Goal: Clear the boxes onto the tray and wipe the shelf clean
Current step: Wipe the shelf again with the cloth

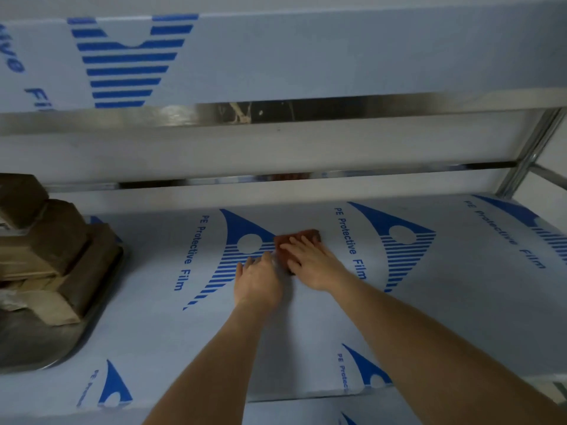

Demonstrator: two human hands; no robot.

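Observation:
A reddish-brown cloth (283, 247) lies flat on the film-covered shelf (445, 302), near its middle. My right hand (310, 260) presses on the cloth with straight, spread fingers. Just left of it, my left hand (256, 279) rests on the shelf with its fingers reaching the cloth's left edge; whether it touches the cloth I cannot tell. Several brown cardboard boxes (46, 250) are stacked on a metal tray (46, 348) at the left end of the shelf.
A steel rail (276, 177) runs along the shelf's back edge. An upper shelf (306, 56) covered in white and blue film hangs overhead. A steel upright (530, 151) stands at the back right. The shelf's front edge runs below my forearms.

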